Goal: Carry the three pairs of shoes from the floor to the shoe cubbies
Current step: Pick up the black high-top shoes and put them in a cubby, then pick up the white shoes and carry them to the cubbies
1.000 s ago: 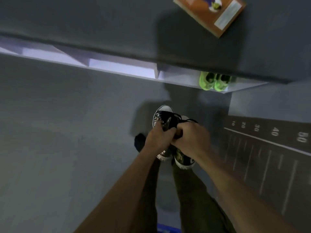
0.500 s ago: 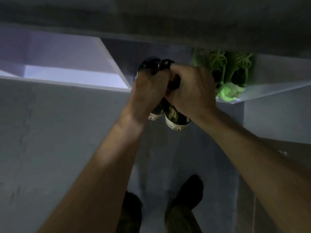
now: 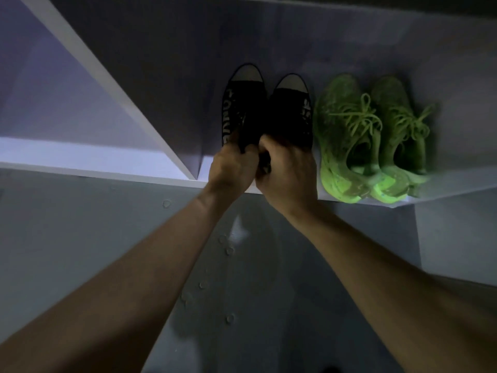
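Black shoes set in the cubby, both hands on their heels.

The left hand (image 3: 231, 170) is clamped on the heel of the left black shoe (image 3: 239, 103), and the right hand (image 3: 289, 173) is clamped on the heel of the right one. The black pair rests toes inward on the cubby (image 3: 188, 63) floor, just beside the green shoes (image 3: 371, 135), which share the same compartment to the right. A slanted divider (image 3: 113, 84) closes that compartment on the left.

A home entryway: white shoe cubbies (image 3: 107, 168) holding sneakers (image 3: 368, 135).
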Demonstrator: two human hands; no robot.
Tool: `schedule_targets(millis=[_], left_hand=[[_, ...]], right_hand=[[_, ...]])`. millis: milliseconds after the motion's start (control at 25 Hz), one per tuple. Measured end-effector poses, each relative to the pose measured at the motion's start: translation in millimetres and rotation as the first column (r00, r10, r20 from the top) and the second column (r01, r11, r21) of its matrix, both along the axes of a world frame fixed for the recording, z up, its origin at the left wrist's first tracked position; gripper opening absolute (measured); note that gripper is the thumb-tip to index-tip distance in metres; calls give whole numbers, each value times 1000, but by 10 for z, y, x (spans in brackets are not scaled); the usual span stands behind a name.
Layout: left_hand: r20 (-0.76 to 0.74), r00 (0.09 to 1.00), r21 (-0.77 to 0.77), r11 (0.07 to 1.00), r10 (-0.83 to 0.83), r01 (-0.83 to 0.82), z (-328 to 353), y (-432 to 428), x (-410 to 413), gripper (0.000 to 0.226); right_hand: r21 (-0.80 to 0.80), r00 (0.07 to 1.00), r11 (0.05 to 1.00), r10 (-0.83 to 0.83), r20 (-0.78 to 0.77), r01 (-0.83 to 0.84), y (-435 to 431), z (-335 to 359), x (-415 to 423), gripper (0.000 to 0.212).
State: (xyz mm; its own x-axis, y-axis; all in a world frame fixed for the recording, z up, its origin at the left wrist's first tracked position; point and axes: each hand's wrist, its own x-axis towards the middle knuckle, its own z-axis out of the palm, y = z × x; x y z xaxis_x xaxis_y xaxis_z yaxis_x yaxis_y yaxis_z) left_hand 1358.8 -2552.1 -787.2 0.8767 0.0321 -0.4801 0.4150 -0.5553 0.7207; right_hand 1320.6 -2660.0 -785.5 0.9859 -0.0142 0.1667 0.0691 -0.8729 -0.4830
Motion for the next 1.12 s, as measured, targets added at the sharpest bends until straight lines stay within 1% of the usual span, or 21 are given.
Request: schedule_targets(millis=[80, 120, 200, 280, 320, 360, 440, 480, 520, 560, 600, 640, 720, 800, 840, 920, 1040, 1120], left_hand=[[-19, 1000, -44, 999, 4, -4, 37, 9, 49, 48], [-28, 999, -62, 998, 17, -18, 79, 29, 45, 50], [-24, 998, -103, 992, 65, -67, 237, 87, -124, 49], [12, 993, -105, 988, 116, -114, 554, 200, -423, 36], [13, 988, -102, 983, 153, -151, 725, 272, -569, 33], [-21, 984, -60, 983, 175, -176, 912, 357, -750, 36], [-57, 986, 83, 985, 156, -151, 1402, 590, -1120, 47], [-43, 992, 106, 988, 119, -114, 1690, 731, -1303, 48], [-13, 995, 97, 991, 98, -96, 2027, 884, -1499, 49], [9, 994, 89, 990, 112, -112, 2502, 1070, -1705, 49], [27, 987, 103, 982, 156, -158, 3042, 1244, -1870, 49], [68, 977, 114, 971, 202, -209, 3585, 1419, -1999, 48], [127, 953, 132, 948, 274, -290, 4509, 1827, -2259, 46], [82, 956, 200, 935, 283, -294, 5230, 2293, -2532, 49], [58, 946, 203, 924, 320, -325, 5472, 2526, -2643, 52], [77, 893, 197, 871, 443, -449, 5807, 3043, -2862, 55], [143, 776, 166, 758, 615, -631, 6199, 3781, -3265, 56], [146, 734, 161, 716, 663, -679, 6382, 4197, -3485, 57]], right_hand=[[4, 996, 1000, -20, -91, 20, -2, 95, -23, 10], [4, 990, 999, -31, -137, 31, -1, 155, -59, 18], [15, 980, 999, -41, -197, 44, 50, 309, -260, 41], [140, 985, 990, 27, -173, -2, 148, 634, -473, 58], [219, 983, 975, 71, -170, -32, 186, 806, -538, 60], [263, 979, 963, 110, -174, -61, 228, 975, -628, 60], [278, 965, 959, 124, -232, -57, 329, 1398, -891, 59], [288, 957, 957, 124, -261, -45, 383, 1583, -1073, 59], [301, 945, 953, 135, -299, -41, 439, 1765, -1285, 59], [314, 920, 948, 167, -355, -50, 529, 2050, -1506, 59], [310, 891, 947, 209, -404, -81, 629, 2419, -1707, 59], [290, 872, 949, 244, -425, -124, 742, 2861, -1854, 59], [307, 836, 937, 300, -460, -168, 957, 3674, -2019, 56], [303, 813, 929, 339, -473, -211, 1371, 4457, -2025, 56], [322, 799, 916, 374, -471, -240, 1603, 4776, -1976, 57], [339, 802, 879, 455, -387, -335, 2182, 5311, -1795, 57], [334, 807, 799, 569, -155, -499, 3230, 6047, -1532, 52], [343, 777, 737, 629, -34, -582, 3904, 6414, -1459, 51]])
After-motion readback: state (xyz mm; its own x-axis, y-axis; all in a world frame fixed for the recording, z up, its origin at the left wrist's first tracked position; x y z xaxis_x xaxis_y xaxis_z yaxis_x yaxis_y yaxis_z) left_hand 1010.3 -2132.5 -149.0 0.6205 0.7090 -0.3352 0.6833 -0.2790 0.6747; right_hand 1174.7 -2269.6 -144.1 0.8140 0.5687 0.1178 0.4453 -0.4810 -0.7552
